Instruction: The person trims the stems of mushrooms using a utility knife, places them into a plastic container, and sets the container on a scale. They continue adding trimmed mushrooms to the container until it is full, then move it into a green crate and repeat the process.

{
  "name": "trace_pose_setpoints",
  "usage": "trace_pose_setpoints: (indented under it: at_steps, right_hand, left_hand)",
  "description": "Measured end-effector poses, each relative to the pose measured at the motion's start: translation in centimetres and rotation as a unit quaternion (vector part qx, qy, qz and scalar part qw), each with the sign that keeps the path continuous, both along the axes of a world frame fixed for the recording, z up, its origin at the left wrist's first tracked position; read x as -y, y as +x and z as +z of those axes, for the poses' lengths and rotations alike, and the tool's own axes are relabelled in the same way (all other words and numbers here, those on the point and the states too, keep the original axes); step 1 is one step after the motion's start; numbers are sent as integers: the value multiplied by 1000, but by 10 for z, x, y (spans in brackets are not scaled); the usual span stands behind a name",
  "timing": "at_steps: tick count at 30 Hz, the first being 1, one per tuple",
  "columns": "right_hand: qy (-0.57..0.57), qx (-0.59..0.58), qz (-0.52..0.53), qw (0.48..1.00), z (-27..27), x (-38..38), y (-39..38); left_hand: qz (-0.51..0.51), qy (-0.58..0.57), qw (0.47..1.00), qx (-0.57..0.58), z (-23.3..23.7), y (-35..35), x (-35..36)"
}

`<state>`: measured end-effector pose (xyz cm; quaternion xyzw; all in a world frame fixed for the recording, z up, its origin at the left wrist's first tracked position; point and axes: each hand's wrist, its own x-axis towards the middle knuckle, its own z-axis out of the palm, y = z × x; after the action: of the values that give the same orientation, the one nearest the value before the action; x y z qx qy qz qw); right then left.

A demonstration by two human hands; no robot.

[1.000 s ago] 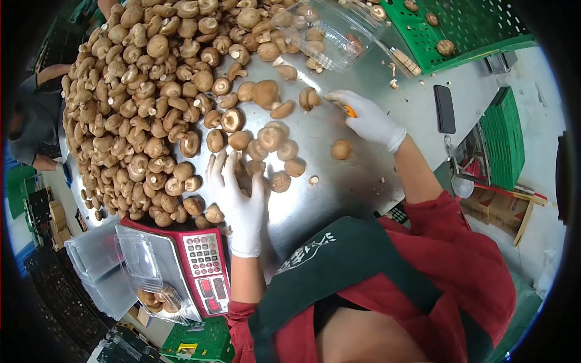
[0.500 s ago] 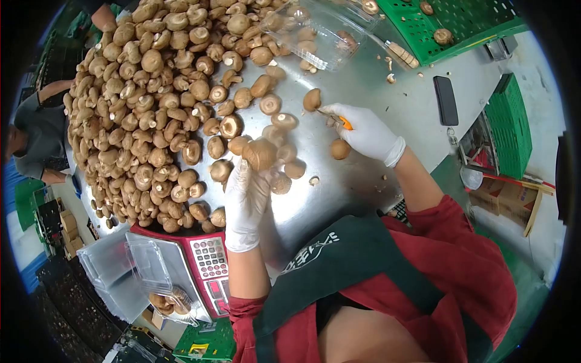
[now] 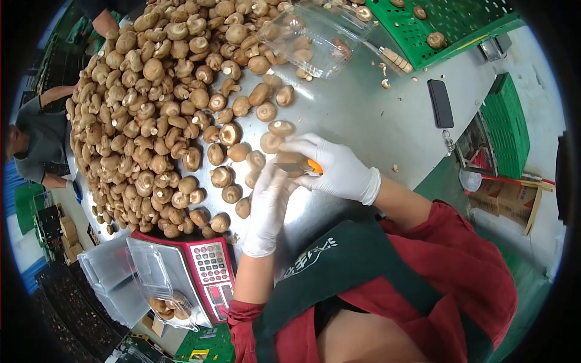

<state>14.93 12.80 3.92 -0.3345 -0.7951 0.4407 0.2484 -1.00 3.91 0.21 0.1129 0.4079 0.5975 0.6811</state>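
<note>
In the head view, my left hand (image 3: 267, 212), in a white glove, is closed around a brown mushroom (image 3: 288, 157) that is blurred and mostly covered by fingers. My right hand (image 3: 342, 170), gloved too, grips a small knife with an orange handle (image 3: 315, 166). Its blade is at the mushroom, between the two hands; the exact contact is hidden. Loose mushrooms lie just beyond my hands, among them one with a pale cap (image 3: 270, 143). A large heap of mushrooms (image 3: 145, 121) covers the left side of the metal table (image 3: 387, 136).
A red scale (image 3: 209, 266) with clear plastic boxes (image 3: 151, 266) stands at lower left. Another clear box (image 3: 308, 45), a wooden-handled tool (image 3: 396, 59) and a green crate (image 3: 423, 36) are at the back. A phone (image 3: 440, 103) lies right. Another person (image 3: 39, 133) is across the heap.
My right hand has come left and toward me with the knife, meeting my left hand. My left hand has shifted slightly right with the mushroom. Some loose mushrooms near the hands have changed place.
</note>
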Motion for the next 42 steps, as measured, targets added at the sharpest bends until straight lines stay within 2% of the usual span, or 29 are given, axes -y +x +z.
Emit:
trace_pose_setpoints:
  at_steps: [1,2,3,4,5,6,7,8,10,12,14,16,19,22,25,28,29,32,33,34,36,38,40,42]
  right_hand:
    - [-5,13,-3,1000,-2,-3,4]
    - [-10,26,-5,1000,-4,-8,8]
    - [-11,-4,-15,1000,-9,-15,15]
    - [-26,17,-34,999,-9,-23,22]
    - [-41,39,-54,997,-6,-29,30]
    - [-57,62,-75,994,-5,-34,37]
    - [-31,51,-98,993,-9,-38,45]
    - [-42,48,-111,992,-13,-39,51]
    - [-64,40,-136,988,-19,-41,62]
    - [-78,39,-146,985,-22,-39,66]
    - [-99,47,-152,982,-23,-38,67]
    - [-128,67,-148,978,-20,-39,65]
    - [-134,55,-131,981,-30,-41,59]
    - [-183,42,-119,975,-30,-41,51]
    - [-166,32,-111,979,-38,-41,50]
    - [-166,47,-115,978,-35,-41,52]
    - [-173,44,-118,977,-34,-41,53]
    - [-180,34,-129,975,-33,-43,58]
    - [-175,31,-131,975,-31,-43,60]
    - [-171,28,-133,976,-29,-42,61]
    - [-201,21,-128,971,-23,-41,60]
    - [-210,5,-112,971,-19,-40,55]
    - [-199,-22,-85,976,-14,-35,47]
    - [-203,-24,-61,977,7,-31,36]
  left_hand:
    - [-13,-5,1000,-18,4,4,-4]
    - [-55,4,991,-124,11,0,-13]
    - [-96,13,969,-228,21,-7,-27]
    - [-137,20,935,-328,33,-12,-43]
    - [-131,-46,881,-453,54,-13,-62]
    - [-67,38,825,-559,37,-21,-76]
    - [-34,159,718,-677,20,-36,-96]
    - [-47,194,668,-716,9,-46,-112]
    - [-93,217,616,-752,-21,-60,-137]
    - [-138,225,673,-691,-22,-72,-149]
    - [-150,153,805,-553,-10,-77,-147]
    - [-150,128,899,-390,-17,-87,-144]
    - [-174,131,856,-469,-16,-79,-130]
    - [-209,74,833,-508,0,-62,-129]
    - [-207,145,759,-600,-1,-54,-136]
    - [-178,191,629,-732,-14,-44,-140]
    - [-174,184,632,-733,-15,-42,-140]
    - [-119,181,805,-552,-11,-42,-130]
    - [-119,134,879,-442,-3,-43,-121]
    - [-106,136,910,-378,3,-42,-112]
    - [-74,138,956,-247,13,-38,-92]
    - [-63,142,974,-162,20,-36,-75]
    - [-48,167,977,-124,18,-34,-57]
    - [1,144,988,-63,20,-28,-35]
